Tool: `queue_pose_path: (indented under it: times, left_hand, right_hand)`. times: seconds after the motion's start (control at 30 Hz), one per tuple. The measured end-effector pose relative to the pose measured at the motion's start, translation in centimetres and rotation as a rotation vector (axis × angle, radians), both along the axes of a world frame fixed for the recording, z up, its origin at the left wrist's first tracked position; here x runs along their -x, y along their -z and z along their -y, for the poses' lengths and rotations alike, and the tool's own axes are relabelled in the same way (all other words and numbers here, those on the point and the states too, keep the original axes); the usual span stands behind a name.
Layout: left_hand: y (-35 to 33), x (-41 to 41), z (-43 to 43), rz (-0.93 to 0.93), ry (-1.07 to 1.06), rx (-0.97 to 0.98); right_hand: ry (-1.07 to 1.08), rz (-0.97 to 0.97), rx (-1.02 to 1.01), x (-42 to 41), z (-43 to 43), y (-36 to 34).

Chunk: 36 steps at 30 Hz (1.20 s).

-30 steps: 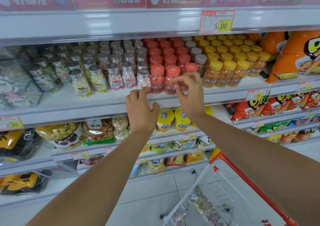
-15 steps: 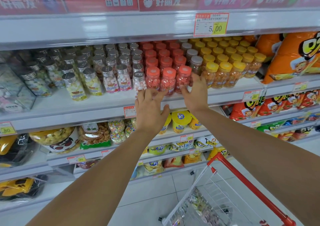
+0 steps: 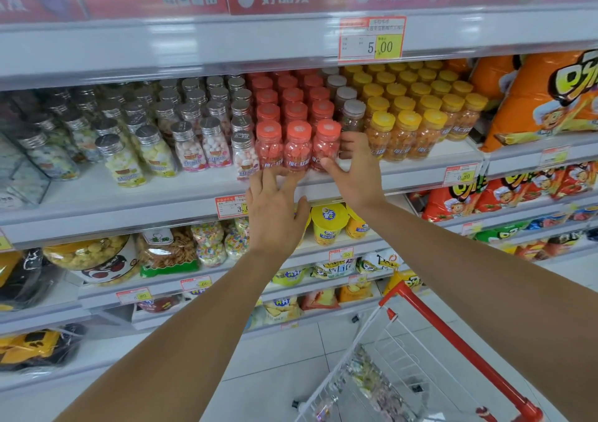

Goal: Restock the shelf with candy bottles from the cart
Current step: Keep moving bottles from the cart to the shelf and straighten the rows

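Cart [image 3: 453,337] low and behind the right wrist, red handle toward the shelf, blurred wrapped goods in its wire basket; no candy bottle to be told apart among them. Both forearms stretched up and forward. Left hand [image 3: 275,217] the nearer of the two, palm down, fingers straight and a little spread, tips touching the feet of the front red-capped candy bottles [image 3: 297,148] just beyond them, holding nothing. Right hand [image 3: 359,172] a shade farther in, fingers apart and fairly straight: thumb across the lower front of the red bottle closest to it, remaining fingers along that bottle's right flank, on the side toward the yellow-capped bottles [image 3: 404,136]; bracing rather than clamping, by the look of it. Bottles upright on the shelf [image 3: 161,201], long axis vertical, three abreast directly ahead of the fingertips, further red rows deeper behind. Likely step: squaring the front row, then down to the cart for more stock.
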<state>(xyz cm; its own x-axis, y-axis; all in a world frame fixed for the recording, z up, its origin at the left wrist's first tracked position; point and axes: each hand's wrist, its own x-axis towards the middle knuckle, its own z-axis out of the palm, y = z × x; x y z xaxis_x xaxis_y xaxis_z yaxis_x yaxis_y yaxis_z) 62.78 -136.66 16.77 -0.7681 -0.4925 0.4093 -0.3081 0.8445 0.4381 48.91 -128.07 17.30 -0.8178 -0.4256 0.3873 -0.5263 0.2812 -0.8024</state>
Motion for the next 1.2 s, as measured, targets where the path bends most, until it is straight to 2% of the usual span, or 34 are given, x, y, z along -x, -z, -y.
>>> queue_pose_path:
  times: [0.17,0.33,0.47,0.63,0.73,0.87,1.07,1.2]
  left_hand:
    - [1.2,-1.3,-2.3,-0.091,-0.015,-0.052]
    - [5.1,-2.8,-5.9,-0.042,0.008,-0.185]
    - [10.9,-4.7,-9.9,0.13,-0.025,-0.311]
    - [18.7,-8.7,-15.6,0.456,-0.197,-0.377]
    - [23.1,-11.9,-18.6,0.651,-0.327,-0.435]
    - [28.4,-15.5,-21.7,0.847,-0.372,-0.521]
    - [33.9,-18.1,-23.8,0.935,-0.423,-0.555]
    - [36.3,-19.2,-24.8,0.86,-0.43,-0.533]
  right_hand:
    - [-0.02,-0.093,0.039,-1.2,-3.1,0.9]
    - [-0.121,-0.045,0.055,-3.0,-7.8,4.0]
    - [-0.228,0.078,-0.055,-4.6,-11.9,9.2]
    - [-0.405,0.25,-0.233,-7.0,-16.7,17.0]
    - [-0.475,0.32,-0.345,-8.3,-19.1,21.7]
    - [-0.56,0.361,-0.484,-10.2,-21.5,27.8]
    - [-0.594,0.318,-0.693,-11.7,-22.0,34.3]
    - [-0.576,0.157,-0.803,-12.0,-21.5,36.4]
